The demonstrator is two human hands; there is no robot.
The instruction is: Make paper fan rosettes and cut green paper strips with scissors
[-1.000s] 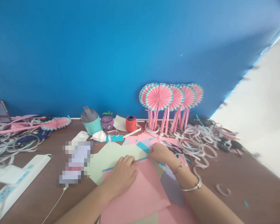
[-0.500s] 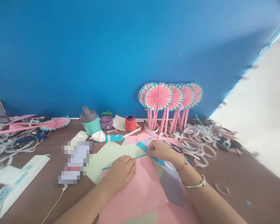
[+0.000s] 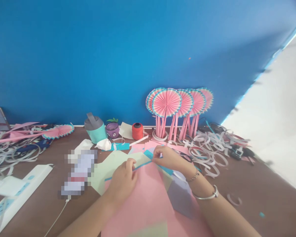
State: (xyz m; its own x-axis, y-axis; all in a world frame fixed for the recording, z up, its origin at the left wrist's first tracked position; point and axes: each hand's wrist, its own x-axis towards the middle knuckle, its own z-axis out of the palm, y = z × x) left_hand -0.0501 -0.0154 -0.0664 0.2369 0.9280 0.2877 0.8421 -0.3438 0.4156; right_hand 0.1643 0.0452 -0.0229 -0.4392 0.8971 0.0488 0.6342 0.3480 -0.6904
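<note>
My right hand (image 3: 164, 158) pinches the plain pink paper sheet (image 3: 146, 194) at its straight, narrow blue border (image 3: 142, 165); my left hand (image 3: 124, 174) touches it, grip unclear.

Thin chain bracelet (image 3: 194, 175) near the right hand (image 3: 169, 159); silvery bangle (image 3: 208, 198) above; forearms (image 3: 96, 209) bare

I can't read any text, brand or number here. Nearest to a sign: a small white ring-like mark (image 3: 114, 134) on the purple pot (image 3: 110, 128), too small for me to make out. Charging phone (image 3: 80, 172): screen pixelated, illegible to me. Propped phone (image 3: 0, 119), far left: screen too small. Power strip (image 3: 37, 177): any print blurred.
</note>
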